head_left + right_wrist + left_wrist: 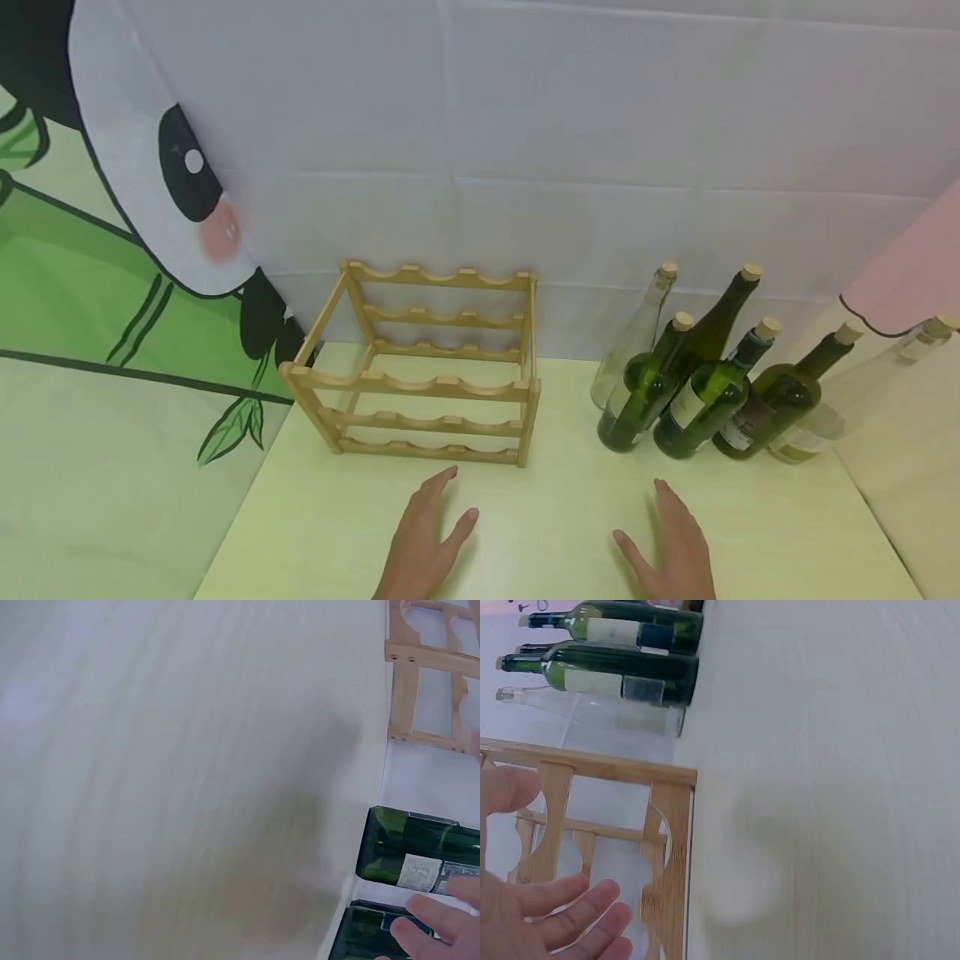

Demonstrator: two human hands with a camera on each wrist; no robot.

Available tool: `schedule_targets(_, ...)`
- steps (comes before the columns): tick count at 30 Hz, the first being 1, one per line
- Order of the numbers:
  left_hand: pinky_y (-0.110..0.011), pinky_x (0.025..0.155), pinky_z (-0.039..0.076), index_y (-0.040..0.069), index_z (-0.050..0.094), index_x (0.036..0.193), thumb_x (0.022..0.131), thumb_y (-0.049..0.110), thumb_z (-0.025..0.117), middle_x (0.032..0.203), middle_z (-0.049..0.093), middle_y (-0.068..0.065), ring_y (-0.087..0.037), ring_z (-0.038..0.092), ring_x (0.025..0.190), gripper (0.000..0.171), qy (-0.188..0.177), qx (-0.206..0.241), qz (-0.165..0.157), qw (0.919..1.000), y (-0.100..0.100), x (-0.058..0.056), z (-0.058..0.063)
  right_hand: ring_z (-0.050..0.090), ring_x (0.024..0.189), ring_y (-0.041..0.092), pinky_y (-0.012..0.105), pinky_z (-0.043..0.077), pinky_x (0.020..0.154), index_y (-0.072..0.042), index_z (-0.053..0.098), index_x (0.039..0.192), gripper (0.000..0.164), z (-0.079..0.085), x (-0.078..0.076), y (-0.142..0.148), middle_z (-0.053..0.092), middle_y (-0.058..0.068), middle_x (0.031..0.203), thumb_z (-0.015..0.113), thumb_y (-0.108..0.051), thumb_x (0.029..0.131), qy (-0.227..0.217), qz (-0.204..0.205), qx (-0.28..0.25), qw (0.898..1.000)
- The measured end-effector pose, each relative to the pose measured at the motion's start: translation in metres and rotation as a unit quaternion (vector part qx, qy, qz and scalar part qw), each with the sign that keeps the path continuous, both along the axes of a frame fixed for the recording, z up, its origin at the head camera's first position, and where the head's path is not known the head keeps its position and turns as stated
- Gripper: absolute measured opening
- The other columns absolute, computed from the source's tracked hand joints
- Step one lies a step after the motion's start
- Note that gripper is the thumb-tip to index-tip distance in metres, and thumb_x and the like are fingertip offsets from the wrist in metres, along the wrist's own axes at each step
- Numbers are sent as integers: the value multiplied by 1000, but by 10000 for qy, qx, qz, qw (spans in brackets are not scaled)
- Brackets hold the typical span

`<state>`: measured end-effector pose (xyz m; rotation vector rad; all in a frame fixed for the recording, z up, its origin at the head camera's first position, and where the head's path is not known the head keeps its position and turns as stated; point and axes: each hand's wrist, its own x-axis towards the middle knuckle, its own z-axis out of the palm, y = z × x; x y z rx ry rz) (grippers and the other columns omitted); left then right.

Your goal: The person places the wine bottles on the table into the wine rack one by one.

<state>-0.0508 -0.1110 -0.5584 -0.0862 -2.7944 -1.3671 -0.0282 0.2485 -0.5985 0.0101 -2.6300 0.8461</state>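
I log left hand point(427, 540), thumb and fingers apart, nothing held; rack point(438, 386) just beyond it. Right hand point(672, 543), likewise parted, nothing held; six corked bottles point(703, 405) standing beyond it.

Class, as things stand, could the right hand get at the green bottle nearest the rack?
Probably yes: the right hand holds nothing, and nothing seems to stand between it and that green bottle; the clear bottle behind it looks out of the way.
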Motion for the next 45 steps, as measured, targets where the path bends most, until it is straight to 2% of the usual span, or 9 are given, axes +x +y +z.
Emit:
schedule_targets(6,-57,111,47,10,56,148,108,40,66,140,67,-7,-31,60,130,51,-130,1268,-132,9917,8,-7,5,41,144,54,73,36,110,-2,33,164,87,16,-5,-5,43,27,161,81,-35,98,-837,-418,-1212,9882)
schedule_targets(10,-52,111,48,12,59,144,110,38,63,137,68,-8,-30,62,128,43,-318,1676,-225,9851,13,-11,7,40,147,48,70,35,113,-4,32,165,86,19,-13,-7,43,24,161,80,-32,100,-824,-547,-1708,9803)
schedule_targets(13,-45,109,50,11,60,142,110,37,63,136,69,-10,-27,62,126,41,-502,1979,-247,9786,16,-12,8,43,146,43,60,35,115,-4,34,164,84,18,-21,-6,47,22,159,81,-28,99,-730,-645,-1888,9772)
schedule_targets(17,-31,105,52,3,61,140,111,31,61,135,69,-16,-32,64,125,40,-688,2625,-371,9618,20,-16,9,45,146,39,51,35,116,-3,33,165,84,17,-35,-5,48,20,158,81,-27,100,-691,-681,-2049,9740)
schedule_targets(22,-33,104,53,-4,58,140,113,23,55,135,67,-23,-33,66,120,38,-793,3203,-670,9416,25,-18,10,44,146,38,53,35,117,-2,31,166,86,16,-51,-5,47,20,159,81,-25,99,-534,-677,-2198,9717)
schedule_targets(25,-32,104,52,-5,58,139,114,23,53,135,67,-23,-29,65,119,38,-872,3280,-680,9382,27,-18,11,42,148,40,56,35,117,0,31,165,87,17,-59,-6,46,22,160,82,-22,98,-323,-627,-2255,9717)
schedule_targets(32,-31,105,51,-5,57,141,114,24,53,135,67,-21,-29,64,120,39,-987,3244,-676,9383,27,-14,10,38,150,44,60,36,117,3,32,164,87,16,-74,-14,41,27,162,83,-19,97,-30,-611,-2287,9716)
schedule_targets(39,-32,106,51,-5,57,140,114,22,51,135,67,-22,-31,63,121,38,-906,3160,-716,9417,25,-14,9,39,149,43,59,36,118,-2,29,167,89,14,-87,-17,38,24,165,82,-24,98,-29,-685,-2381,9688)
schedule_targets(45,-33,105,52,-4,58,140,114,25,52,135,67,-22,-31,63,121,39,-953,3182,-686,9407,24,-14,10,43,147,45,57,38,118,2,27,166,92,12,-94,-19,41,28,163,83,-25,98,-56,-766,-2460,9662)
